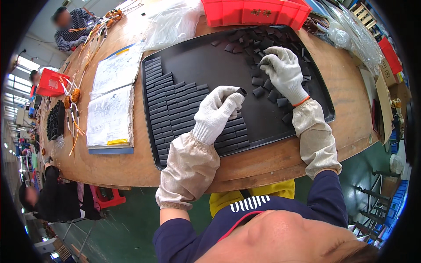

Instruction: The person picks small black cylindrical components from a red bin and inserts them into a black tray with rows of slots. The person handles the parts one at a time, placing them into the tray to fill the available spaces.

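Observation:
A large black tray (210, 65) lies on the wooden table. Several small flat black pieces (175, 109) are lined up in neat rows on its left half. A loose heap of the same black pieces (258, 39) covers its far right part. My left hand (219, 107), in a white knit glove, hovers over the end of the rows and pinches one black piece (242, 92) between thumb and fingers. My right hand (283, 70), also gloved, rests on the loose heap with its fingertips on a piece there. Beige sleeve covers wrap both forearms.
A red plastic bin (254, 13) stands beyond the tray. Paper sheets in clear sleeves (112, 105) lie left of it. Clear plastic bags (171, 22) sit at the back. Copper coils with wires (72, 96) and another red bin (50, 83) lie far left. Other people sit around the table.

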### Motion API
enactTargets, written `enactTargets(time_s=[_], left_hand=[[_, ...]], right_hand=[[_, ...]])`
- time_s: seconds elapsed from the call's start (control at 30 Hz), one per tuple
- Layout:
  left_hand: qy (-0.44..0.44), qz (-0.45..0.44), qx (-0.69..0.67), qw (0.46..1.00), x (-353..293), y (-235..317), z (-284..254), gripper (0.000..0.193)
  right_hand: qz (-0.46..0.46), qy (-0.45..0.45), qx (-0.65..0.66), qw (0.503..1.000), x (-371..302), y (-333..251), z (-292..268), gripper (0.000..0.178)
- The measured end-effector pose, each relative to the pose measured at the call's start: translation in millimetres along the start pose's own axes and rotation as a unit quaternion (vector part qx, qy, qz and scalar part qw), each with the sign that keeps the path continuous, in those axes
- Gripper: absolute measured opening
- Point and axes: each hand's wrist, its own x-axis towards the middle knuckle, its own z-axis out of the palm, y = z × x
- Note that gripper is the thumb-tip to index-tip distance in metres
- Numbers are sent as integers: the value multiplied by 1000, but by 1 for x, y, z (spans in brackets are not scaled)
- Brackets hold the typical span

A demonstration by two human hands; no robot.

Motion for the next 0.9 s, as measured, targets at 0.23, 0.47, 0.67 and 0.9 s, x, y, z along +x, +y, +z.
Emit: enactTargets(time_s=[0.23,0.47,0.67,0.9], left_hand=[[20,28,74,997,2,-4,-2,33],[25,20,114,993,1,-1,0,34],[32,29,134,990,-1,2,3,29],[38,43,134,989,0,0,4,29]], right_hand=[[163,-84,517,836,-3,-42,-23,15],[136,-139,428,883,-2,-60,-35,14],[147,-143,468,859,-3,-67,-36,14],[182,-159,529,814,-13,-67,-23,14]])
